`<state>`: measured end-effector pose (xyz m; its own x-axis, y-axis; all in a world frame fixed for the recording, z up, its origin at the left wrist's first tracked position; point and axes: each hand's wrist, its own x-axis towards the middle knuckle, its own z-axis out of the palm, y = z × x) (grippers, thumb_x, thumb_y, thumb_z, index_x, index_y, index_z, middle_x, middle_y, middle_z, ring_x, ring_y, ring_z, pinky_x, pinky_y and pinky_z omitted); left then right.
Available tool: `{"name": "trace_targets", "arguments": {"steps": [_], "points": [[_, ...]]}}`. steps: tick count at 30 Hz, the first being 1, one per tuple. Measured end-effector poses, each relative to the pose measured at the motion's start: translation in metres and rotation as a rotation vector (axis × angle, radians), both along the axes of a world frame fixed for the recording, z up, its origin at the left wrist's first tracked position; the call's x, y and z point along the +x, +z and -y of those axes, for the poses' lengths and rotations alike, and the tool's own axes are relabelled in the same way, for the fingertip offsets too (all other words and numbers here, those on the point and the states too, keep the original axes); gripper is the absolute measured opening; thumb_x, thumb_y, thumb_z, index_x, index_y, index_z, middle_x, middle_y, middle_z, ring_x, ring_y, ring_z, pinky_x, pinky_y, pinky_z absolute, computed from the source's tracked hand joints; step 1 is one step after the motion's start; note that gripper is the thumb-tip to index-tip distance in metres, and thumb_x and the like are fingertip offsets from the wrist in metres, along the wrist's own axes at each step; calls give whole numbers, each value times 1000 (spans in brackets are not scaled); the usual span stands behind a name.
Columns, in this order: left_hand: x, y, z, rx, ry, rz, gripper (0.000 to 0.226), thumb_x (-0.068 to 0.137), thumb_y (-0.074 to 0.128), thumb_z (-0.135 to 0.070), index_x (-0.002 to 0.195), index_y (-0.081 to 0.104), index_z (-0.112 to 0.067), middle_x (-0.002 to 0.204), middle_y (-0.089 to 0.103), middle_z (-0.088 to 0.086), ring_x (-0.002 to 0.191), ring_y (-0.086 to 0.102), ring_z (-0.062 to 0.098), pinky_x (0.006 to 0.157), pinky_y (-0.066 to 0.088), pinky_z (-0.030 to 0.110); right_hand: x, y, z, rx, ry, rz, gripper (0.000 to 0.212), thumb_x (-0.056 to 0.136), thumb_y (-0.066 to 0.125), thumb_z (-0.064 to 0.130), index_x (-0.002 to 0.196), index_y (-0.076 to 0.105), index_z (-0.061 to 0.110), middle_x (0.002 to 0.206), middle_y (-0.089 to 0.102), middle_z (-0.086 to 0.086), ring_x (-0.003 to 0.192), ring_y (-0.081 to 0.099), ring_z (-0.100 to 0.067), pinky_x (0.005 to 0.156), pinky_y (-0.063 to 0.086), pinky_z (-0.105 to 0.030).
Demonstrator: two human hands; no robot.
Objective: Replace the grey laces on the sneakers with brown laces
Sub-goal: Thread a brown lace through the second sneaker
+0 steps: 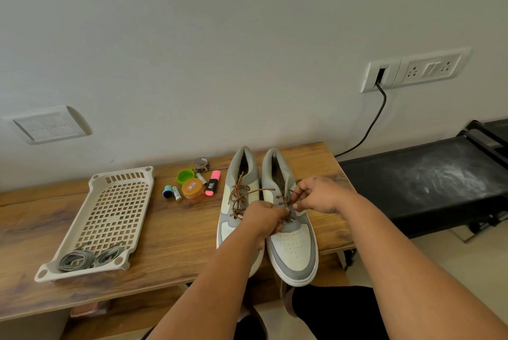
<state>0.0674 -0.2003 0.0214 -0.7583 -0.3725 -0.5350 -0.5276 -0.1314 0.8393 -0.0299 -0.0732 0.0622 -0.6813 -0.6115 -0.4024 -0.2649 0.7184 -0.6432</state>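
Two sneakers [291, 232] stand side by side on the counter [170, 232]. Both hands work over the right one: the left hand [265, 220] pinches the brown lace [242, 194] at the eyelets, the right hand [320, 195] pinches it just beside. Grey laces [75, 258] lie in the tray [110, 213], well apart.

Left hand [265, 218] is covering the left sneaker's [236, 210] vamp and the right sneaker's [291, 238] lower eyelets. Orange jar's [193, 189] label is too small to read. Both forearms are running off the bottom edge.
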Motion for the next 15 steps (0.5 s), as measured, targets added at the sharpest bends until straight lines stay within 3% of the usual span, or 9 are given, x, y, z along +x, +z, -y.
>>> {"name": "trace_targets", "arguments": {"steps": [4, 7, 11, 13, 15], "points": [[5, 1, 3, 138, 5, -72, 22, 89, 61, -3, 70, 57, -11, 56, 51, 1, 44, 42, 7, 44, 35, 17, -2, -3, 1, -16, -42, 28, 22, 84, 75, 14, 104, 69, 19, 98, 71, 3, 95, 66, -12, 94, 52, -33], [7, 4, 4, 185, 13, -46, 23, 91, 63, -12, 68, 59, -11, 56, 52, 1, 45, 41, 8, 45, 33, 18, -4, -5, 0, -34, -60, 69, 23, 83, 74, 11, 105, 69, 18, 99, 71, 2, 96, 66, -12, 98, 51, -36], [2, 3, 0, -94, 12, 48, 43, 92, 62, -48, 69, 59, -12, 52, 53, 0, 45, 47, 10, 47, 39, 21, -5, -7, -3, -53, -68, 95, 24, 84, 73, 9, 106, 69, 17, 100, 71, 0, 98, 66, -14, 99, 51, -39], [2, 0, -2, -213, -29, 81, 42, 93, 62, -48, 72, 58, -12, 55, 55, 1, 46, 50, 11, 47, 42, 21, -5, -7, -4, -59, -70, 103, 24, 84, 73, 8, 106, 68, 16, 100, 71, -1, 98, 66, -15, 99, 52, -39], [3, 0, -3, -211, -55, 90, 35, 93, 65, -41, 79, 58, -10, 62, 57, 3, 47, 53, 10, 46, 44, 19, -6, -8, -3, -64, -69, 107, 24, 84, 73, 7, 106, 68, 15, 100, 71, -1, 98, 66, -15, 99, 52, -40]]}}
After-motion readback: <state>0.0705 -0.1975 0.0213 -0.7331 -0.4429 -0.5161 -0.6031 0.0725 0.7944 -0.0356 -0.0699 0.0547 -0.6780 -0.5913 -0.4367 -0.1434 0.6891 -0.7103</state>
